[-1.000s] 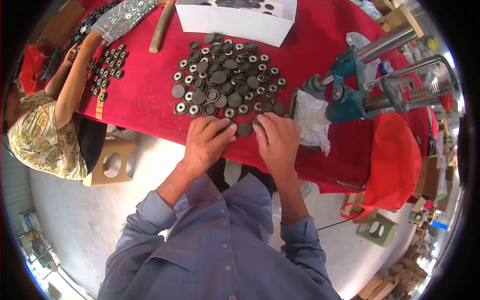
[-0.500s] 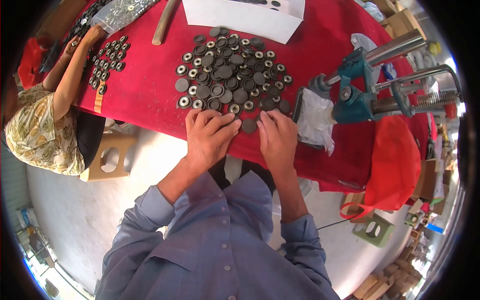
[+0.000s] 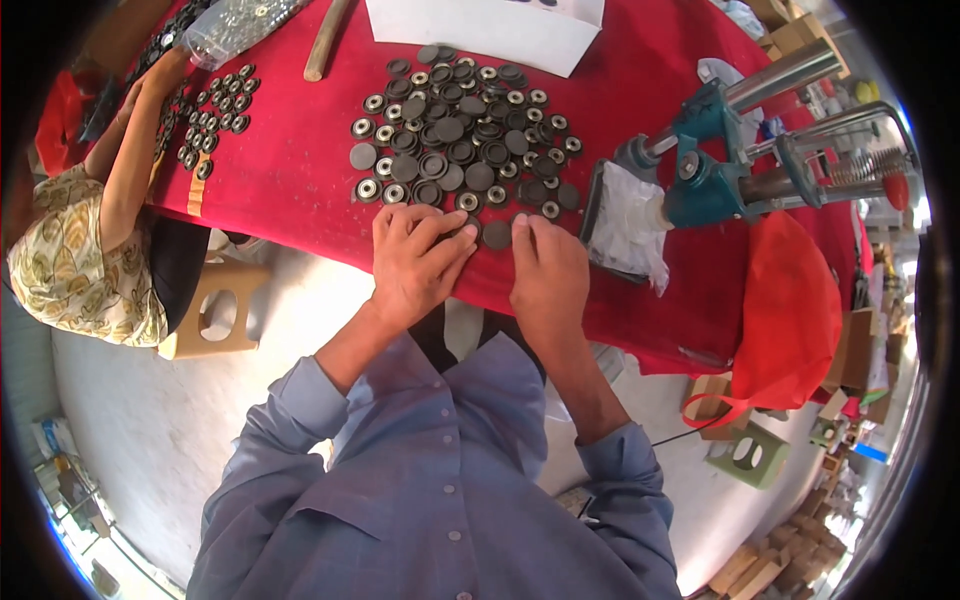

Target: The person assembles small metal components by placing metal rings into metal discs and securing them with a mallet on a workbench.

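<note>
On the red-covered table (image 3: pixel 300 170) lies a pile of dark round caps and ringed metal-centred discs (image 3: pixel 450 140). At its near edge my left hand (image 3: pixel 418 255) rests with curled fingers close together; what lies under the fingertips is mostly hidden, though a dark rim shows beside them. My right hand (image 3: pixel 550 275) is closed, thumb and fingertips together at the table's edge; anything between them is too small or covered to name. A flat dark cap (image 3: pixel 497 235) lies between the two hands, just left of my right fingertips.
To the right stands a teal hand press (image 3: pixel 710 190) beside a tray with a plastic bag (image 3: pixel 625 225). A red bag (image 3: pixel 790 320) hangs at the right edge. A white box (image 3: pixel 490 30) and wooden stick (image 3: pixel 327 40) lie behind. At left, a co-worker's arm (image 3: pixel 135 150) reaches past more discs.
My right hand has drawn slightly back and left, and a metal-centred disc now shows beyond its knuckles. My left hand stays nearly in place. The co-worker's hands have shifted at the plastic bag.
</note>
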A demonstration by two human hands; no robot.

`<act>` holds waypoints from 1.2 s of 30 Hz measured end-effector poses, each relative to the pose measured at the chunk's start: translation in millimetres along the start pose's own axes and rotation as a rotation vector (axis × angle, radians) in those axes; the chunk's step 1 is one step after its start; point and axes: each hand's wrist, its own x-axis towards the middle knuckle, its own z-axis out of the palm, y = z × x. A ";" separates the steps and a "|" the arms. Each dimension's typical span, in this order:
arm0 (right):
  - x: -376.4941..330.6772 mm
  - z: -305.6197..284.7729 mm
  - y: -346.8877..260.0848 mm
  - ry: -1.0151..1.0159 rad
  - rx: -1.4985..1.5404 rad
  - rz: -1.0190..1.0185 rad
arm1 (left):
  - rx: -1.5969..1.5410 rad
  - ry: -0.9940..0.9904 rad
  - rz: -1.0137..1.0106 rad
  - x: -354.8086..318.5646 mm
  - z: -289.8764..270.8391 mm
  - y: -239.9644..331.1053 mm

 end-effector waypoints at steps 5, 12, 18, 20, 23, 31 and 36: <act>2.5 -1.0 -8.6 0.013 -0.111 -0.006 | 0.006 -0.020 -0.014 1.3 -1.7 4.5; 7.6 -3.2 1.0 -0.031 -0.102 0.014 | -0.142 -0.012 -0.084 4.7 -10.0 0.8; 46.8 -10.4 24.6 0.016 0.215 0.197 | -0.033 0.000 -0.217 38.6 -26.1 -33.5; 53.5 -7.8 32.2 -0.051 0.163 0.172 | 0.029 -0.126 -0.199 45.7 -21.9 -43.5; 54.5 0.4 38.0 -0.102 0.152 0.151 | 0.010 -0.149 -0.169 50.6 -16.6 -48.2; 59.2 1.1 40.0 -0.123 0.571 0.356 | -0.169 -0.283 -0.173 63.7 -21.4 -58.5; 62.0 -18.2 23.2 -0.068 0.669 0.450 | -0.224 -0.357 -0.169 68.2 -23.8 -61.0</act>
